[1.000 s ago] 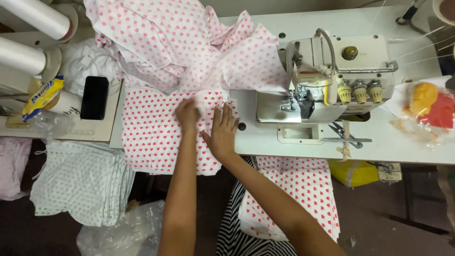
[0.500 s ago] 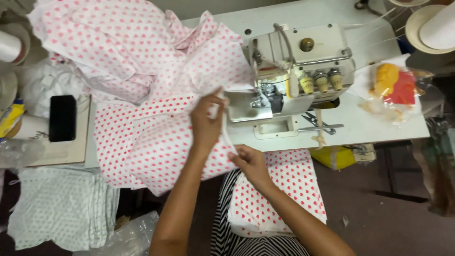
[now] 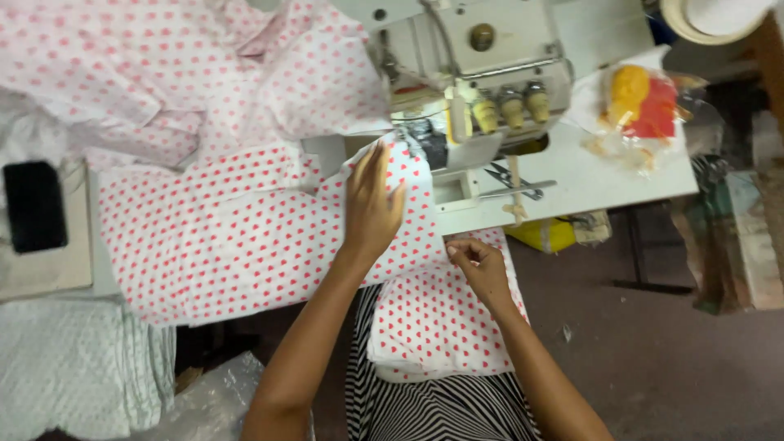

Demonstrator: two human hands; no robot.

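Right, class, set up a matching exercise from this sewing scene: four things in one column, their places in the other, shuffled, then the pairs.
1. left hand
2. right hand
3. black phone
4. scissors

A. far left, on a board
B. flat on heart-print fabric by the needle
C. table, right of the machine's base
D. pinching fabric at the table's edge

Pairs: 1-B, 2-D, 3-A, 4-C

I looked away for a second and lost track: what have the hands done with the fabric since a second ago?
The left hand has slid up the heart-print fabric toward the sewing machine and lies flat beside its needle area. The right hand left the tabletop fabric and dropped to the table edge, pinching the fabric hanging over the lap. The phone and scissors stayed put.
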